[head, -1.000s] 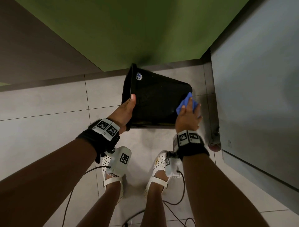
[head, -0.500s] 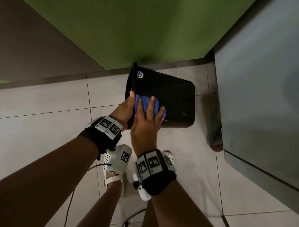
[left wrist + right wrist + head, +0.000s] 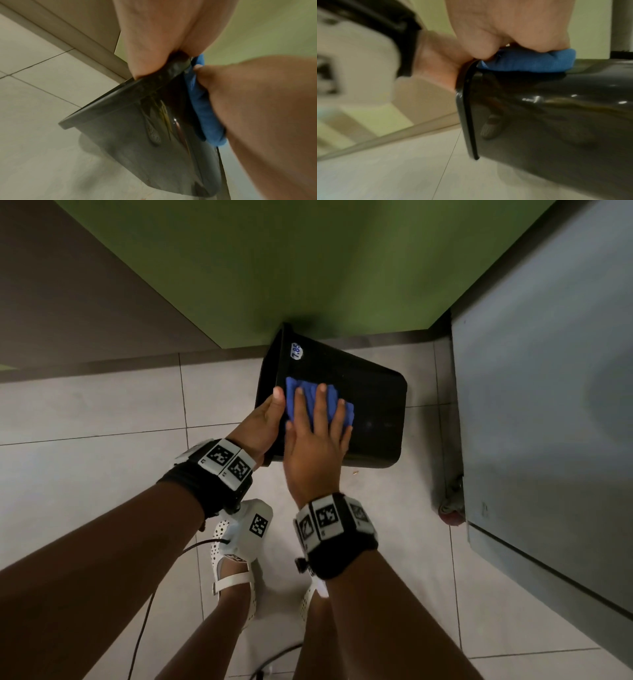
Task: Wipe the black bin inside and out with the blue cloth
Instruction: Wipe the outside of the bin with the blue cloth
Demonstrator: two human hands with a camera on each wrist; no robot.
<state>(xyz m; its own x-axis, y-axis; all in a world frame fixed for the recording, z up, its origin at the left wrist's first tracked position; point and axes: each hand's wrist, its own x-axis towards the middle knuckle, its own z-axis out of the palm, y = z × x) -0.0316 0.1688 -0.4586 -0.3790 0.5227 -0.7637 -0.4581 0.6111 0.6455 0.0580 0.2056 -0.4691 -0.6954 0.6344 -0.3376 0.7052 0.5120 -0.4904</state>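
Two white perforated shoes point(image 3: 239, 573) sit nearest, at six o'clock on the pale tiled floor point(image 3: 85, 474), with a dark cable point(image 3: 144, 611) trailing past them at seven o'clock; above them both forearms reach forward, each wearing a black wrist band point(image 3: 337, 529) with printed markers; now the right hand point(image 3: 317, 446), dead centre, lies flat with fingers spread and straight, pressing the blue cloth point(image 3: 315, 402) down on the upward-facing side of the black bin point(image 3: 370, 405); the cloth is bunched under the palm, hard against the rim; the left hand point(image 3: 263, 422), at nine o'clock of the cloth, grasps the bin's rim, thumb on the outside edge and the other fingers hidden behind it; the bin is tipped on its side and held off the floor, mouth toward nine o'clock, base toward three o'clock; a small white price sticker point(image 3: 296, 350) shows near the rim at twelve o'clock; the left wrist view shows the rim pinched and the cloth squashed against the glossy wall; beyond, at twelve o'clock, a green panel point(image 3: 308, 261); at three o'clock, a grey cabinet point(image 3: 548, 405) with a caster point(image 3: 452, 508) at its lower corner.
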